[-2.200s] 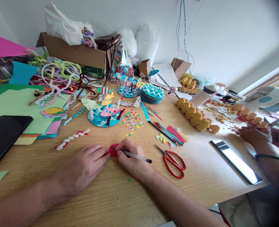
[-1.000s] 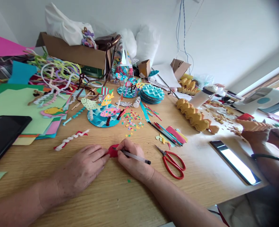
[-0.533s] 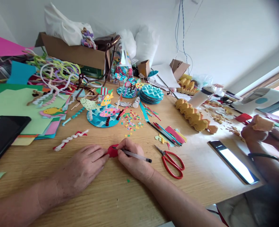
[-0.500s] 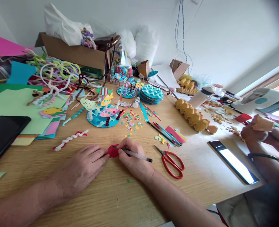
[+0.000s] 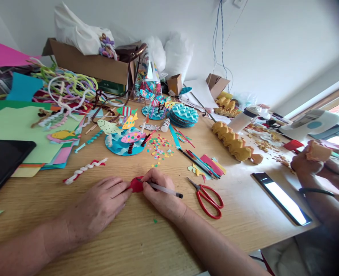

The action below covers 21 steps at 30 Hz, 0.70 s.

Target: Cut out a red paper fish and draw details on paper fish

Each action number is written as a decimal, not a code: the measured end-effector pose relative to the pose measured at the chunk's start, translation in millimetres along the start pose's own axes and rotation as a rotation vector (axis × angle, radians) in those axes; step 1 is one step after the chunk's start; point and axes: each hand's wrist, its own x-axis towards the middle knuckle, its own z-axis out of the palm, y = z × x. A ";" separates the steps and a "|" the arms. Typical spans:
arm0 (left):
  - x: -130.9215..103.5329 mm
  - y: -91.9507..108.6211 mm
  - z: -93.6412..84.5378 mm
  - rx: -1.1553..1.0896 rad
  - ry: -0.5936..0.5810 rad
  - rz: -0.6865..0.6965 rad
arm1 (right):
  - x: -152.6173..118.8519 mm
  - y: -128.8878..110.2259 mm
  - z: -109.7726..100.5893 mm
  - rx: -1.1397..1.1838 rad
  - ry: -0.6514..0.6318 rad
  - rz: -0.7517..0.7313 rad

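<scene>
Red paper pc (image 5: 136,184) is lying on the table (image 5: 123,249) betw. the 2 hands, its visible edge looking cut & rounded, the rest hidden. L hand (image 5: 104,203) is lying flat, gripping nothing, fingertips holding down the pc's edge. R hand (image 5: 162,191) is pinching a pen (image 5: 166,189), its tip resting on the red. Progress, prob.: cutting is done, pen work is going on; any marks are too small to tell, & the pc is seemingly lying loose.

Looking finished nearby: 4 patterned fish (image 5: 133,137) are standing at a blue disc (image 5: 120,152); a disc stack (image 5: 183,117) is sitting behind. Red-handled scissors (image 5: 209,199) are lying near the R hand, w/ colored pens (image 5: 200,163) & confetti dots (image 5: 159,147) further off. A dark phone (image 5: 8,165) is resting far L, partly on paper sheets (image 5: 28,126).

At R, a co-worker's hand (image 5: 305,165) is holding an orange carton pc (image 5: 318,151). At the back, a cardboard box (image 5: 91,61) w/ a white bag (image 5: 77,34) is standing before a pale wall (image 5: 258,38), cables (image 5: 222,46) hanging.
</scene>
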 end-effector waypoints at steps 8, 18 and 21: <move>4.4 0.4 -4.0 -0.005 0.012 0.007 | 0.9 1.8 1.3 -0.005 0.014 -0.012; 1.6 -0.1 -2.2 -0.002 -0.007 0.002 | -0.9 3.9 1.3 0.034 0.019 -0.044; 2.0 0.0 -2.7 -0.010 -0.005 0.000 | -0.9 3.8 1.8 0.053 0.008 -0.036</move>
